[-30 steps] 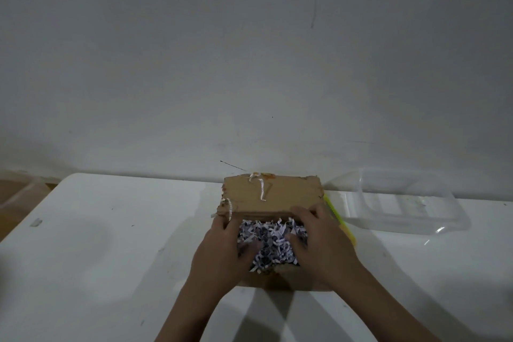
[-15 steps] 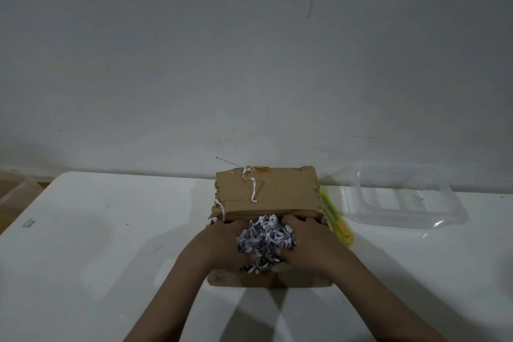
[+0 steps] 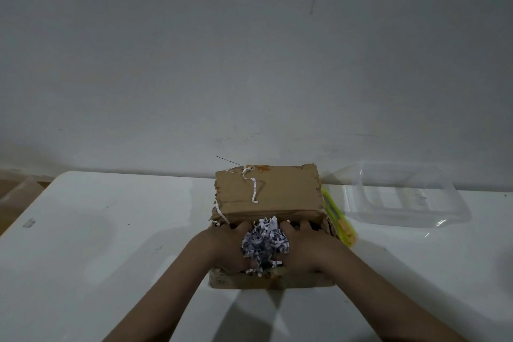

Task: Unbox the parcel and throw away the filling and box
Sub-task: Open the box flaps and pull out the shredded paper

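Note:
A brown cardboard box stands on the white table, its lid flap raised toward the wall. Both my hands reach into the open box. My left hand and my right hand grip a bunched clump of shredded paper filling between them, fingers curled round it from either side. The clump sits at the box's opening. A few loose white paper strips cling to the lid. What lies under the filling is hidden.
A yellow-green utility knife lies against the box's right side. A clear plastic container stands at the back right near the wall. The table's left edge drops off to a brown floor.
My hands have drawn together, gathering the spread shredded paper into a tight clump that rises a little in the box. The box itself stays put.

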A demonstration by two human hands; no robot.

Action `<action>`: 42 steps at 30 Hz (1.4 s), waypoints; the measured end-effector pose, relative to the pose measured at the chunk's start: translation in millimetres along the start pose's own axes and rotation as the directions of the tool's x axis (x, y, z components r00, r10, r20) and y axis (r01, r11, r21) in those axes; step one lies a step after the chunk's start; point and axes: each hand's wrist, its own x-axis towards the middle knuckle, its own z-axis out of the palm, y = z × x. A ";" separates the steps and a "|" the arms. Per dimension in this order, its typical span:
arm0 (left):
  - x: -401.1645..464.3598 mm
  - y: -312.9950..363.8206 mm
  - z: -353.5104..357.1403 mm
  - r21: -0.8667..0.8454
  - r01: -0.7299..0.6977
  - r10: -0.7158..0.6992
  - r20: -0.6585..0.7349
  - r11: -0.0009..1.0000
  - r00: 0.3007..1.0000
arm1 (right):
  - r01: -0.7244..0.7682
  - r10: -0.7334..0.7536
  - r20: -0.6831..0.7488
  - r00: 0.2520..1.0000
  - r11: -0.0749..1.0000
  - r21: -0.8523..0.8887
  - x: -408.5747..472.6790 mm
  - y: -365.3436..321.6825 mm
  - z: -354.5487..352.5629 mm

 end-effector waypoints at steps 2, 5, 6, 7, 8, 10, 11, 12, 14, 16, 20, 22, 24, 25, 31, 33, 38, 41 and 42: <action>0.7 0.2 0.7 -0.002 -0.012 0.012 -0.022 1.000 1.000 | 0.015 -0.014 -0.032 0.999 0.999 0.038 0.0 1.8 0.2; 1.7 -2.8 1.4 -0.068 -0.042 0.041 -0.021 0.997 0.999 | 0.058 -0.040 -0.122 0.992 0.988 0.146 -5.0 4.7 -1.9; 2.2 -4.4 2.5 -0.106 -0.053 0.052 -0.011 0.993 0.999 | 0.089 -0.058 -0.155 0.986 0.976 0.200 -6.9 5.3 -1.4; 2.6 -6.1 4.2 -0.139 -0.066 0.066 -0.005 0.988 0.998 | 0.123 -0.076 -0.182 0.980 0.956 0.265 -9.2 4.9 -0.2; 2.9 -7.0 6.5 -0.166 -0.075 0.075 -0.002 0.983 0.997 | 0.156 -0.090 -0.212 0.973 0.934 0.321 -11.1 4.8 2.9; 1.9 -8.3 11.0 -0.212 -0.083 0.080 -0.020 0.974 0.997 | 0.183 -0.082 -0.266 0.960 0.905 0.384 -14.5 4.0 8.6; 1.0 -8.9 12.5 -0.227 -0.079 0.074 -0.030 0.971 0.997 | 0.180 -0.070 -0.280 0.957 0.905 0.386 -15.5 4.0 10.0; -0.1 -9.5 13.3 -0.233 -0.078 0.072 -0.034 0.969 0.997 | 0.173 -0.065 -0.291 0.955 0.914 0.366 -16.4 3.7 10.5; -2.9 -10.7 13.2 -0.215 -0.090 0.086 -0.028 0.972 0.996 | 0.135 -0.053 -0.273 0.960 0.947 0.291 -18.1 3.8 10.4; -5.1 -11.2 11.2 -0.202 -0.126 0.127 -0.009 0.971 0.992 | 0.094 -0.044 -0.219 0.975 0.970 0.222 -18.8 3.4 11.9; -4.0 -9.0 11.2 -0.223 -0.131 0.138 0.016 0.966 0.990 | 0.059 -0.033 -0.134 0.990 0.978 0.198 -19.3 3.3 14.1; -1.7 -6.2 14.9 -0.223 -0.101 0.106 0.011 0.970 0.994 | 0.070 -0.049 -0.102 0.994 0.973 0.219 -19.2 4.0 11.7; 0.3 -2.9 19.7 -0.249 -0.077 0.074 -0.023 0.965 0.997 | 0.091 -0.073 -0.081 0.994 0.964 0.249 -19.7 4.5 9.9; 1.3 -1.2 22.5 -0.272 -0.069 0.059 -0.045 0.960 0.997 | 0.099 -0.081 -0.079 0.994 0.960 0.260 -20.5 4.4 9.0; 2.5 0.9 32.8 -0.367 -0.090 0.041 -0.138 0.926 0.990 | 0.142 -0.118 -0.092 0.989 0.934 0.327 -21.1 6.7 8.9; 2.2 0.3 34.0 -0.400 -0.128 0.073 -0.151 0.907 0.986 | 0.151 -0.125 -0.096 0.987 0.924 0.351 -19.1 7.4 11.5; 1.1 -0.7 38.3 -0.419 -0.211 0.136 -0.202 0.883 0.970 | 0.195 -0.147 -0.145 0.978 0.894 0.404 -13.8 9.4 17.7; 2.1 -2.7 40.6 -0.464 -0.254 0.164 -0.226 0.849 0.960 | 0.227 -0.164 -0.181 0.970 0.881 0.415 -12.4 10.6 18.7; 2.6 -3.2 41.5 -0.479 -0.266 0.173 -0.229 0.837 0.958 | 0.227 -0.161 -0.186 0.969 0.876 0.424 -12.1 10.9 19.3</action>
